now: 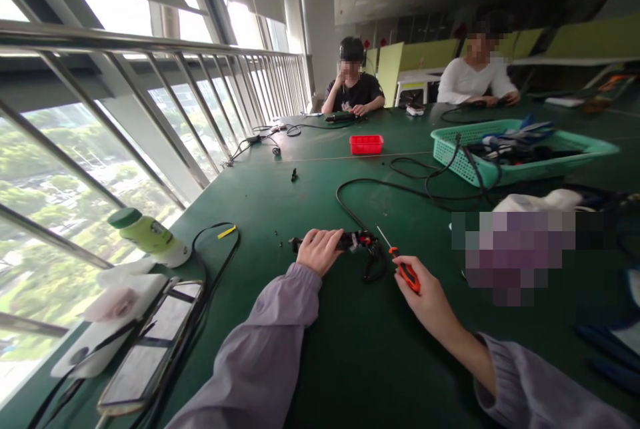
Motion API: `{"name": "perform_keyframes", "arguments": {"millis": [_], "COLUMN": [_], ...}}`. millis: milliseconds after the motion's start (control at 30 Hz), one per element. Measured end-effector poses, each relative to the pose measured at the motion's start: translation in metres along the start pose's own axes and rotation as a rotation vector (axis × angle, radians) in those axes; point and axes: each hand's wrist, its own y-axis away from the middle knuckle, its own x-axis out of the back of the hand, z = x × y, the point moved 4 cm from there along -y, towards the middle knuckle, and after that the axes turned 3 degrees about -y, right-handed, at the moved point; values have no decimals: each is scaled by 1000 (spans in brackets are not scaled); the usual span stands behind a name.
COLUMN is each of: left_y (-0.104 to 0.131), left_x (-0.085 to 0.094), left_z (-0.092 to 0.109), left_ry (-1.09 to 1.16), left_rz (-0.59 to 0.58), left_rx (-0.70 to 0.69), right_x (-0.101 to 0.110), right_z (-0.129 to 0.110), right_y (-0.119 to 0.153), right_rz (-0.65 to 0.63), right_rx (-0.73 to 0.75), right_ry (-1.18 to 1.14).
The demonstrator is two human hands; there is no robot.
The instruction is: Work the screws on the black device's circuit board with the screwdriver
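Left fingers (pixel 316 240) curled over black tool (pixel 345 241), bench centre. Right fingers (pixel 411 264) pinch orange-black screwdriver (pixel 409 277), tip toward ten o'clock.

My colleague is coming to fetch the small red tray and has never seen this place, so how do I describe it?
Start with the dark green table and find the large turquoise basket on its right side. Just left of it sits the red tray. It is far smaller than the basket, rectangular and bright red all round.
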Motion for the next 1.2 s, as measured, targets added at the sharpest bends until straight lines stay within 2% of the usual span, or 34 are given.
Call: {"name": "perform_keyframes", "arguments": {"millis": [67, 167, 333, 433, 533, 600, 633, 700, 833, 1000, 1200], "left_y": [-12, -21, -16, 0, 29, 50, 58, 68, 72, 68, 69], "left_x": [-10, -19, -20, -9, 0, 0, -3, -9, -16, -16, -20], "left_z": [2, 1, -9, -38, -89, -122, -135, -148, -146, -141, -152], "left_ry": [28, 52, 80, 41, -47, -74, -67, -56, -106, -125, -60], "left_rz": [-43, -45, 13, 95, 121, 55, 1, -86, -92, -67, -60], "left_rx": [14, 100, 233, 344, 512, 623, 631, 562, 488, 518, 541], "right_x": [0, -1, 0, 0, -1, -2, -2, -4, -5, -4, -4], "right_z": [1, -3, -6, -6, -5, -3, -2, -1, -1, 0, 5], "right_y": [-1, -2, -4, -3, -3, -3, -3, -3, -3, -3, -2], "right_rz": [-17, -54, -72, -72, -68, -66, -68, -74, -75, -68, -68], "right_rx": [1, 16, 30, 52, 61, 53, 48, 42, 44, -3, -99], "right_ry": [24, 67, 73, 74, 76, 76, 76, 74, 65, 40, -44]}}
